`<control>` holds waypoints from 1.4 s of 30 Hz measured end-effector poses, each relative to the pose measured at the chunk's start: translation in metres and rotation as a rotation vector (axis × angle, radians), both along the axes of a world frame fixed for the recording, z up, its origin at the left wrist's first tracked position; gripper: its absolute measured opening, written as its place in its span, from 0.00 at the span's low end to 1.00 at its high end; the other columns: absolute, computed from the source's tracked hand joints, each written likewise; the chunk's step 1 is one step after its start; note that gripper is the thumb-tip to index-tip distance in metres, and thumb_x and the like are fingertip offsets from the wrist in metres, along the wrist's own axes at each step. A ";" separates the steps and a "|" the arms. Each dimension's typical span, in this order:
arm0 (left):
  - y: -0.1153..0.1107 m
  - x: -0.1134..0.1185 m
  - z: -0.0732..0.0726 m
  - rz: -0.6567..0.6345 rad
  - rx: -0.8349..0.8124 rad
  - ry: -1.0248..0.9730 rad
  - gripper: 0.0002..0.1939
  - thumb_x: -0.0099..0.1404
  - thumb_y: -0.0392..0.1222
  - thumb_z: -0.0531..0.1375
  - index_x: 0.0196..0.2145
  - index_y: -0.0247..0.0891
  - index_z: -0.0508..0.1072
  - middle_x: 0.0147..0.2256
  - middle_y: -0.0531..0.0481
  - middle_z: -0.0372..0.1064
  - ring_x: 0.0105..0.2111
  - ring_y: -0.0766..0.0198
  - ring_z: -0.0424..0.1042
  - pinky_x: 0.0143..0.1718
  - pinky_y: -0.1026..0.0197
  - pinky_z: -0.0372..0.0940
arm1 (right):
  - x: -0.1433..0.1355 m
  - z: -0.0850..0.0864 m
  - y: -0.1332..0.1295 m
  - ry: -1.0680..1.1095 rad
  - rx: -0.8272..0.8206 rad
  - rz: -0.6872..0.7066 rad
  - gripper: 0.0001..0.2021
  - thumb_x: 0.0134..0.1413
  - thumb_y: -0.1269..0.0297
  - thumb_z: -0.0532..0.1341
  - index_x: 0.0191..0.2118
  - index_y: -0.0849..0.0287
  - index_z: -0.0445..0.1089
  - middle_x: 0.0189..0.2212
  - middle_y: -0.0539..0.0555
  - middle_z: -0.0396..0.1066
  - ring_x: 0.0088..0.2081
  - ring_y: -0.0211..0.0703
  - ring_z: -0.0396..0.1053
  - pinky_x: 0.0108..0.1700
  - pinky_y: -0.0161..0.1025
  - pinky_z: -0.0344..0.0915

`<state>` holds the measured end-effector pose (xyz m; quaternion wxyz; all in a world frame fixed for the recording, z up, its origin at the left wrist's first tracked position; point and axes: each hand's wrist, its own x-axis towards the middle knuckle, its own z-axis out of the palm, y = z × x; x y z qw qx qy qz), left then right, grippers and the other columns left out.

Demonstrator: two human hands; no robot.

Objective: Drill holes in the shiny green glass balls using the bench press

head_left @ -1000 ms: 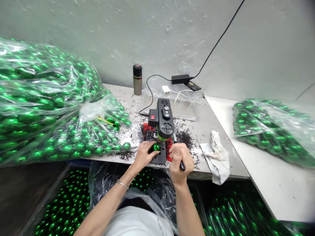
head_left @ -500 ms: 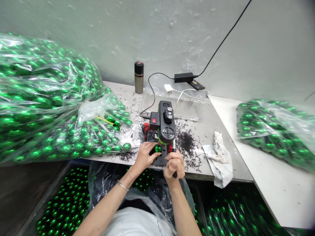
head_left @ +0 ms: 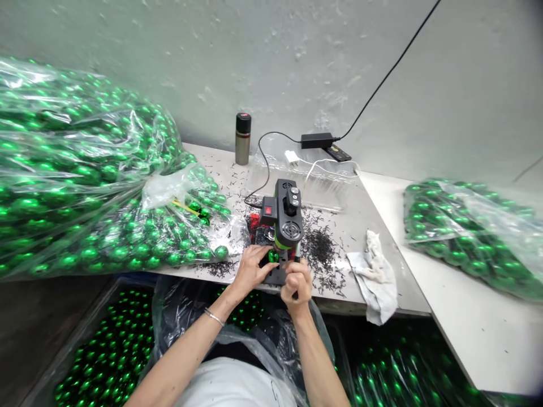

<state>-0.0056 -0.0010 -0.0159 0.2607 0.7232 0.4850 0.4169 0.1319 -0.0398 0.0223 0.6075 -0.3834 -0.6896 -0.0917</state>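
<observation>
Between the thumb and fingers of my left hand [head_left: 251, 271] is a shiny green ball [head_left: 273, 256], held under the head of a small black bench drill press [head_left: 288, 217]. My right hand [head_left: 297, 282] is closed in a fist around a black lever handle [head_left: 296, 295] at the machine's front right; most of the handle is hidden by the fingers. A red switch [head_left: 268, 210] sits on the machine's left side. Thin black shavings [head_left: 320, 244] lie heaped to the right of the machine and scattered around its base.
A big clear bag of green balls [head_left: 76, 186] fills the left; another bag [head_left: 462, 226] lies at right. At the back stand a bottle [head_left: 243, 138] and a power adapter [head_left: 317, 140]. A white cloth [head_left: 375, 280] hangs over the front edge. Boxes of balls [head_left: 106, 350] are below.
My right hand and the lever handle have shifted slightly left and inward. My left hand keeps the green ball in the same place under the machine. The view has tilted a little.
</observation>
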 end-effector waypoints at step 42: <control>0.081 -0.097 0.062 0.451 -0.298 0.130 0.21 0.64 0.42 0.61 0.53 0.35 0.68 0.51 0.35 0.74 0.50 0.47 0.75 0.52 0.49 0.67 | -0.010 0.040 -0.009 0.207 -0.075 -0.001 0.14 0.63 0.76 0.52 0.26 0.57 0.59 0.24 0.47 0.63 0.26 0.35 0.63 0.28 0.35 0.59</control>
